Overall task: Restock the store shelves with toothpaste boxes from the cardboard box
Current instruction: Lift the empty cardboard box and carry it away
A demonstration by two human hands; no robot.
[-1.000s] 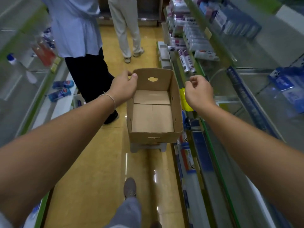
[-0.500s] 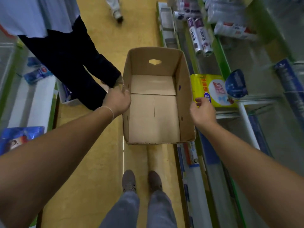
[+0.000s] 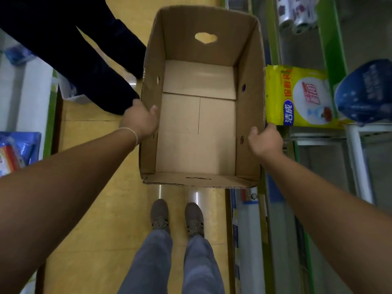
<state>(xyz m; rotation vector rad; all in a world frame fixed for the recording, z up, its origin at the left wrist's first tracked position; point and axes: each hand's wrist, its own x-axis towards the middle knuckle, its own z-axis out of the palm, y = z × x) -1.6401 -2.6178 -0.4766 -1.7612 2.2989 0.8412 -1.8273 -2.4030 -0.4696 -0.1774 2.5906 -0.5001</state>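
An open brown cardboard box (image 3: pixel 250 66) hangs in the air in front of me, above the yellow aisle floor. Its inside shows only bare cardboard; no toothpaste boxes are visible in it. A heart-shaped handle hole is cut in its far wall. My left hand (image 3: pixel 140 122) grips the box's left wall, thumb over the rim. My right hand (image 3: pixel 265 141) grips the right wall, thumb hooked over the edge.
A person in dark trousers (image 3: pixel 80 60) stands close on the left. Green-edged shelves (image 3: pixel 331 39) run along the right, holding a yellow bag pack (image 3: pixel 297 96), a blue pack (image 3: pixel 364 92) and rolls (image 3: pixel 297 13). Blue packs (image 3: pixel 17 151) lie on the left shelf. My shoes (image 3: pixel 176 217) are below.
Both hands took hold of the box's side walls and lifted it off the low stool toward me. My view tilted down over the box.
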